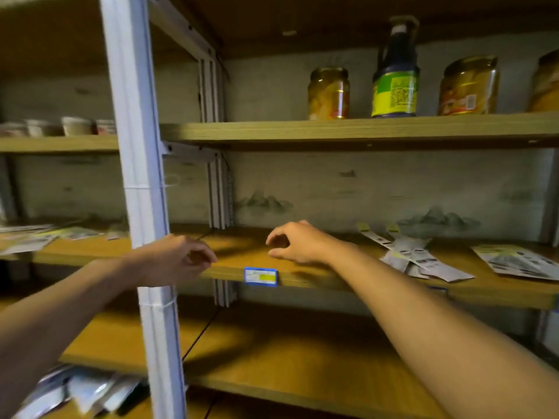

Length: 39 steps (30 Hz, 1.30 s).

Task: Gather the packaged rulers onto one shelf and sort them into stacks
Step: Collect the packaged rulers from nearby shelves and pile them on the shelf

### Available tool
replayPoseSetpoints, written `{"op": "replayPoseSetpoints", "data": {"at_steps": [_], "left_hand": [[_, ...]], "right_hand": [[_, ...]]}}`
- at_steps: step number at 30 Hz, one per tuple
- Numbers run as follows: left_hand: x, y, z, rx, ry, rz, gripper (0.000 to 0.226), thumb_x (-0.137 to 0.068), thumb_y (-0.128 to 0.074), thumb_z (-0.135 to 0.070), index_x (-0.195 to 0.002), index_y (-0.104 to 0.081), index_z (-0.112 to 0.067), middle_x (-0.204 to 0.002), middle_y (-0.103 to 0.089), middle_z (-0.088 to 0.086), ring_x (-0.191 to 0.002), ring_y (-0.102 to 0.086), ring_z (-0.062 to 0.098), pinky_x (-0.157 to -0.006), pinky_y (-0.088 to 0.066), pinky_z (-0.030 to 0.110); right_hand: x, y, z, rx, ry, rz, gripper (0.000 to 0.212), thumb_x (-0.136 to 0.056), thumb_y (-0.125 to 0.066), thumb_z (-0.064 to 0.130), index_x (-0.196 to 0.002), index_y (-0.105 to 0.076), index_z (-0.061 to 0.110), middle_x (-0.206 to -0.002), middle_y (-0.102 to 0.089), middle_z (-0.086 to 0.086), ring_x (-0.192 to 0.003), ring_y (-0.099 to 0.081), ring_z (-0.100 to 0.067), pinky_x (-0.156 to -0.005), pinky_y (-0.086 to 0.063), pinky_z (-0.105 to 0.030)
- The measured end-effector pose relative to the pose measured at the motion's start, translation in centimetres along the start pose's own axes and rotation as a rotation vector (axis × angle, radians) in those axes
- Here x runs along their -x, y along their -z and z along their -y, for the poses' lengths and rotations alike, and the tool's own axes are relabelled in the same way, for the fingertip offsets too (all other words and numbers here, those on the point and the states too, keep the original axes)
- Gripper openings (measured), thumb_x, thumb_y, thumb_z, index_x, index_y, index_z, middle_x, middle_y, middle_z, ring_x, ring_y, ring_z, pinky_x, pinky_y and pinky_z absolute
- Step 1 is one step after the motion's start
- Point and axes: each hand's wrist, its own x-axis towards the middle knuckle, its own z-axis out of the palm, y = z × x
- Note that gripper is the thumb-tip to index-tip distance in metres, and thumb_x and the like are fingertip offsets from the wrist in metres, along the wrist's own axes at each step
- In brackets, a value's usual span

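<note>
Shop or stockroom. Metal-post racking (136, 176) with wooden shelves (332, 130), blue price tag (260, 276) clipped on a shelf edge, jars (328, 93) and a sauce bottle (395, 71) spaced out like stock, packaged rulers (423, 258) lying loose on a shelf.

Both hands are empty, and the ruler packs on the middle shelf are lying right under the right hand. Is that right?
Not quite. Both hands, left hand and right hand, are empty, but the head view shows the ruler packs lying farther right on the middle shelf, not under the right hand. Bare wood lies beneath it.
</note>
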Motion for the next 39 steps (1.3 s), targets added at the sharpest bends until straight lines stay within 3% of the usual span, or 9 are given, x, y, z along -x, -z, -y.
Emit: {"op": "replayPoseSetpoints", "data": {"at_steps": [4, 7, 10, 12, 15, 20, 28, 32, 39], "left_hand": [[5.1, 1.0, 5.1, 0.068, 0.078, 0.029, 0.019, -0.091, -0.065, -0.019, -0.091, -0.066, -0.038, -0.092, -0.07, -0.013, -0.083, -0.068, 0.004, -0.079, -0.056, 0.026], [9.6, 1.8, 10.7, 0.155, 0.204, 0.028, 0.027, -0.089, -0.064, -0.003, -0.083, -0.069, -0.029, -0.08, -0.073, -0.008, -0.089, -0.069, 0.031, -0.08, -0.054, 0.039], [14.3, 3.2, 16.6, 0.068, 0.269, 0.004, 0.024, -0.09, -0.066, -0.014, -0.085, -0.066, -0.038, -0.086, -0.073, -0.012, -0.09, -0.07, 0.015, -0.088, -0.055, 0.041], [17.2, 4.2, 19.7, -0.02, 0.338, -0.001, 0.018, -0.091, -0.065, -0.02, -0.091, -0.065, -0.038, -0.096, -0.072, -0.012, -0.093, -0.067, 0.004, -0.09, -0.053, 0.028], [20.3, 5.6, 24.4, -0.061, 0.442, -0.047, 0.018, -0.093, -0.061, -0.02, -0.11, -0.067, -0.024, -0.108, -0.07, -0.005, -0.097, -0.064, 0.004, -0.079, -0.046, 0.008], [22.2, 7.3, 30.3, -0.094, 0.519, -0.107, 0.028, -0.094, -0.06, -0.023, -0.121, -0.063, -0.023, -0.118, -0.065, -0.005, -0.107, -0.062, 0.011, -0.093, -0.05, 0.029], [19.6, 6.9, 38.9, -0.173, 0.505, -0.101, 0.029, -0.095, -0.058, -0.024, -0.124, -0.061, -0.025, -0.122, -0.062, -0.007, -0.109, -0.059, 0.009, -0.089, -0.048, 0.022], [17.1, 8.7, 43.5, -0.217, 0.543, -0.074, 0.03, -0.093, -0.06, -0.021, -0.123, -0.062, -0.025, -0.124, -0.063, -0.003, -0.109, -0.06, 0.011, -0.095, -0.051, 0.03], [14.2, 9.5, 49.3, -0.215, 0.539, -0.097, 0.029, -0.094, -0.057, -0.016, -0.122, -0.064, -0.024, -0.121, -0.063, -0.003, -0.108, -0.061, 0.011, -0.095, -0.051, 0.029]], "right_hand": [[-1.6, -2.9, 7.7, -0.089, 0.14, 0.085, 0.029, -0.088, -0.067, 0.035, -0.114, -0.069, 0.022, -0.113, -0.069, 0.004, -0.101, -0.061, -0.008, -0.094, -0.047, -0.026], [-3.4, -5.7, 12.6, -0.139, 0.199, 0.142, 0.028, -0.087, -0.069, 0.035, -0.113, -0.07, 0.024, -0.11, -0.069, 0.006, -0.098, -0.063, -0.008, -0.092, -0.051, -0.029], [-5.8, -8.6, 17.5, -0.19, 0.268, 0.198, 0.028, -0.087, -0.068, 0.035, -0.114, -0.067, 0.026, -0.105, -0.068, 0.009, -0.096, -0.063, -0.006, -0.088, -0.053, -0.029], [-7.2, -10.1, 20.7, -0.214, 0.305, 0.21, 0.032, -0.088, -0.067, 0.035, -0.119, -0.065, 0.025, -0.109, -0.066, 0.009, -0.099, -0.062, -0.006, -0.09, -0.052, -0.027], [-9.1, -12.0, 24.5, -0.232, 0.335, 0.202, 0.038, -0.088, -0.067, 0.036, -0.125, -0.06, 0.027, -0.118, -0.064, 0.007, -0.105, -0.06, -0.008, -0.092, -0.05, -0.026], [-13.2, -14.2, 28.4, -0.176, 0.344, 0.19, 0.043, -0.089, -0.065, 0.037, -0.13, -0.055, 0.029, -0.131, -0.058, 0.006, -0.115, -0.055, -0.011, -0.094, -0.049, -0.028], [-23.9, -18.3, 32.7, -0.145, 0.383, 0.098, 0.041, -0.091, -0.062, 0.036, -0.13, -0.056, 0.028, -0.134, -0.056, 0.005, -0.121, -0.051, -0.014, -0.092, -0.04, -0.026], [-29.9, -20.8, 33.8, -0.204, 0.337, 0.078, 0.037, -0.092, -0.06, 0.035, -0.128, -0.058, 0.029, -0.133, -0.055, 0.003, -0.12, -0.05, -0.018, -0.091, -0.042, -0.031], [-38.4, -24.0, 36.1, -0.295, 0.197, 0.025, 0.012, -0.087, -0.063, 0.03, -0.096, -0.071, 0.028, -0.11, -0.068, 0.002, -0.098, -0.061, -0.017, -0.085, -0.052, -0.034]]}}
